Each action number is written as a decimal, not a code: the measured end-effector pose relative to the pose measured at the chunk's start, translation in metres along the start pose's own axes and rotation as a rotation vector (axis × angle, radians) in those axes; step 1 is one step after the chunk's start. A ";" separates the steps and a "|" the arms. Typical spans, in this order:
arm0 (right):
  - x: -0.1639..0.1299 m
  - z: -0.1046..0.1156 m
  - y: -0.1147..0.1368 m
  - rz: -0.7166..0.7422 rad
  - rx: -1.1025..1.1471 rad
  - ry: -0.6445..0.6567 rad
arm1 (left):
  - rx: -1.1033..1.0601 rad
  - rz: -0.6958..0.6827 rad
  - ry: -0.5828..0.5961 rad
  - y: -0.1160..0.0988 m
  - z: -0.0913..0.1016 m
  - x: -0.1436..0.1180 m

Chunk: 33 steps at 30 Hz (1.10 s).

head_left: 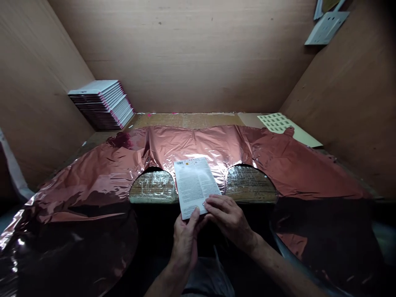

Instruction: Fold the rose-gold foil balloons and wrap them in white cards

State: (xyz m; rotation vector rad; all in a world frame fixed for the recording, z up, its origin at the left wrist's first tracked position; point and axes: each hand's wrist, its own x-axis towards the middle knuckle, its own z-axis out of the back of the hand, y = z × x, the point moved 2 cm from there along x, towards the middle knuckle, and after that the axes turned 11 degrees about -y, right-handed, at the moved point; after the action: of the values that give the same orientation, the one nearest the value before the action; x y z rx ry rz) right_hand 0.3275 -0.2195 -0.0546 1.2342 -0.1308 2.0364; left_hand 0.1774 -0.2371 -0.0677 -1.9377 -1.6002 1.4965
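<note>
A white printed card [194, 183] lies on a large rose-coloured foil sheet [102, 173] spread over the workbench. My left hand [185, 239] pinches the card's near edge from below with thumb and fingers. On the same near edge, toward its right corner, rest the fingertips of my right hand [230, 218]. The foil has two arched cut-outs on either side of the card, showing the bench top [153, 187] through them.
A stack of flat white and pink packs [102, 103] leans at the back left against the wooden wall. A sheet of small labels [278, 123] lies at the back right. A white bracket [326, 27] hangs on the right wall. Wooden walls enclose three sides.
</note>
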 end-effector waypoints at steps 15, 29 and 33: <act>0.033 -0.010 0.012 -0.145 0.001 0.134 | 0.198 -0.173 -0.177 -0.033 0.020 0.018; 0.089 -0.084 -0.042 0.149 -0.142 0.444 | 0.189 -0.082 -0.193 -0.065 0.040 0.023; 0.058 -0.053 -0.069 0.055 -0.257 0.142 | 0.217 -0.305 -0.163 -0.159 0.044 0.074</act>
State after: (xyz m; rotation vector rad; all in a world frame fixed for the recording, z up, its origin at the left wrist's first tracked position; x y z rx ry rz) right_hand 0.3178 -0.1150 -0.0549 0.9347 -0.3499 2.0713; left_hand 0.0384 -0.1326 -0.0186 -1.4169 -1.6303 1.6507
